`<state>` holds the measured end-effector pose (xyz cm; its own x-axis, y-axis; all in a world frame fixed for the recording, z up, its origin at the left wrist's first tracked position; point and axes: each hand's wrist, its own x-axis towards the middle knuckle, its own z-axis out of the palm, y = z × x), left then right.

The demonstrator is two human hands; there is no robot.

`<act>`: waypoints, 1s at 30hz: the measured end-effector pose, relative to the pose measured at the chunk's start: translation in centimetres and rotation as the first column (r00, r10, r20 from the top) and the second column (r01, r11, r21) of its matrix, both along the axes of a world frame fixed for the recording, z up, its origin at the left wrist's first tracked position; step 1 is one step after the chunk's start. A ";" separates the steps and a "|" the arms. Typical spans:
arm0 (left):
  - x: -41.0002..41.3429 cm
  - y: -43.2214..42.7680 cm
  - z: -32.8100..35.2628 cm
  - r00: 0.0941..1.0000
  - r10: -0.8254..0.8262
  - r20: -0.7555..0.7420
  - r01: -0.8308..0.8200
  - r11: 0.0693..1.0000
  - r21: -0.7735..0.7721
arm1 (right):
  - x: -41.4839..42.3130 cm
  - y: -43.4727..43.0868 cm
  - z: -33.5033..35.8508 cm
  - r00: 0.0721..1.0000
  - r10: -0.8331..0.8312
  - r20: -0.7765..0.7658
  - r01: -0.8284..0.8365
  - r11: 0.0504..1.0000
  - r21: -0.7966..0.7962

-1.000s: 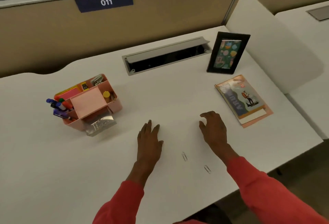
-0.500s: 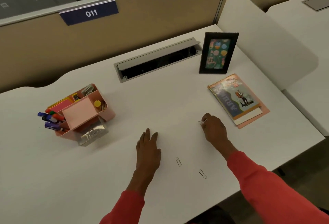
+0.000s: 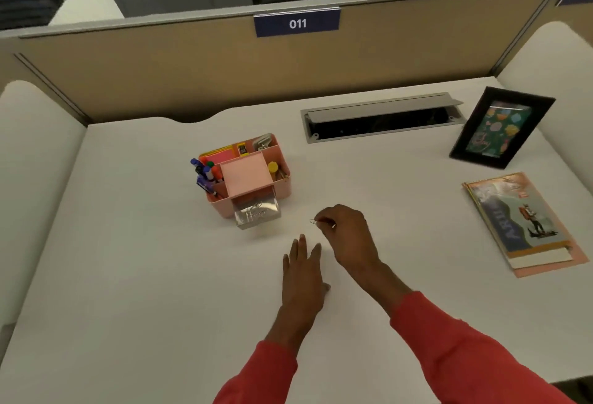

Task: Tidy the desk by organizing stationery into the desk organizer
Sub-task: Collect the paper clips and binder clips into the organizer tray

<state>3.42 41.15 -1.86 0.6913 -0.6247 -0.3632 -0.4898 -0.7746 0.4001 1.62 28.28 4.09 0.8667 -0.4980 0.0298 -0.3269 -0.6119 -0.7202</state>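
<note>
White desk fills our view, backed by a tan partition. We see the pink organizer left of centre, its clear drawer sticking out toward us. Near the drawer's right side, our right hand pinches a paper clip at its fingertips; our left hand lies flat nearby, fingers straight.

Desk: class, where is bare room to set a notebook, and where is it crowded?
Bare: the desk left of the desk organizer, and the near strip left of the left hand. Crowded: picture frame and books, right.
</note>
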 end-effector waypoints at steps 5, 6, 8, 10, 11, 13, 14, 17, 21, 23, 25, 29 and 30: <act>0.7 2.9 -1.0 0.999 0.051 0.019 -0.050 0.995 -0.085 | 8.0 6.8 1.0 0.982 0.177 -0.069 -0.180 0.983 -0.032; 0.8 3.5 -1.1 0.998 0.059 0.017 -0.058 0.995 -0.085 | 9.1 7.4 0.9 0.979 0.171 -0.111 -0.171 0.985 0.006; 1.1 4.5 -1.1 0.998 0.062 0.000 -0.062 0.996 -0.064 | 10.2 8.2 1.4 0.975 0.175 -0.135 -0.173 0.985 0.029; 1.2 5.3 -1.2 0.999 0.048 -0.016 -0.048 0.998 -0.031 | 11.1 8.3 0.8 0.973 0.176 -0.147 -0.190 0.978 -0.091; 1.2 5.6 -1.3 0.999 0.040 -0.024 -0.041 0.999 -0.022 | 11.5 8.3 0.6 0.969 0.173 -0.177 -0.196 0.973 -0.122; 1.3 6.0 -1.4 0.999 0.026 -0.031 -0.026 1.000 -0.016 | 12.2 8.2 0.4 0.959 0.176 -0.220 -0.209 0.968 -0.138; 1.4 6.1 -1.5 0.999 0.018 -0.034 -0.018 1.000 -0.012 | 12.5 8.3 0.3 0.956 0.175 -0.234 -0.211 0.967 -0.139; 1.4 6.0 -1.8 0.999 0.013 -0.032 -0.013 1.000 -0.004 | 12.7 8.2 -0.1 0.959 0.158 -0.235 -0.198 0.968 -0.155; 1.3 5.8 -1.7 1.000 0.015 -0.021 -0.015 1.000 0.013 | 12.2 7.3 -0.4 0.967 0.156 -0.203 -0.190 0.968 -0.163; 1.4 5.8 -1.6 1.000 0.019 -0.008 -0.018 0.999 0.028 | 11.8 7.0 0.3 0.976 0.136 -0.168 -0.151 0.985 -0.084; 1.4 5.6 -1.5 1.000 0.011 0.003 -0.011 0.999 0.048 | 10.3 6.1 0.9 0.987 0.114 -0.112 -0.122 0.990 -0.067; 1.0 4.9 -1.3 1.000 0.012 0.018 -0.014 0.997 0.077 | 3.6 1.8 -0.3 0.999 0.005 -0.053 -0.008 0.998 -0.065; 0.9 4.5 -1.2 1.000 0.024 0.019 -0.025 0.997 0.072 | 1.6 0.4 -0.7 0.997 -0.042 -0.064 0.040 0.999 -0.028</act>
<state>4.28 45.68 -3.09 0.7129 -0.5799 -0.3943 -0.4766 -0.8131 0.3341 3.19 28.72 3.37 0.8459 -0.5331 -0.0120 -0.3978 -0.6159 -0.6800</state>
